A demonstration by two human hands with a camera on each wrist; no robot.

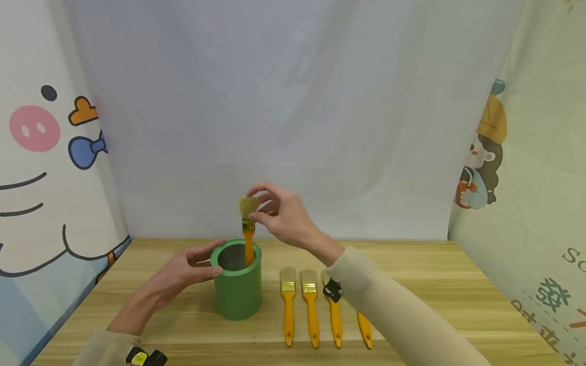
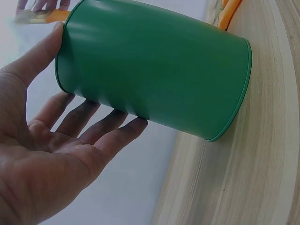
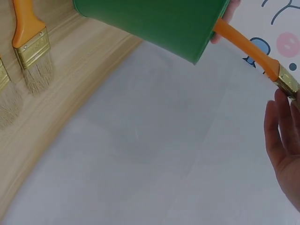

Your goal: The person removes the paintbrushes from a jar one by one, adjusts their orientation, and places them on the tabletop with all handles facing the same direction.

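Note:
A green can (image 1: pixel 238 295) stands upright on the wooden table, its mouth open at the top. My left hand (image 1: pixel 187 267) holds it from the left, the thumb at the rim and the fingertips against its side, as the left wrist view shows. With thumb and fingers, my right hand (image 1: pixel 286 216) pinches a paintbrush (image 1: pixel 248 223) near its bristles and metal band. That brush points bristles up, and its orange handle (image 3: pixel 246 44) reaches down inside the can's mouth. The handle's lower end is hidden in the can.
Right of the can, several more paintbrushes lie side by side on the table (image 1: pixel 183 325), bristles away from me, among them a near one (image 1: pixel 288 305) and a middle one (image 1: pixel 311 307). My right sleeve covers part of the rightmost. A pale curtain (image 1: pixel 293 127) hangs behind.

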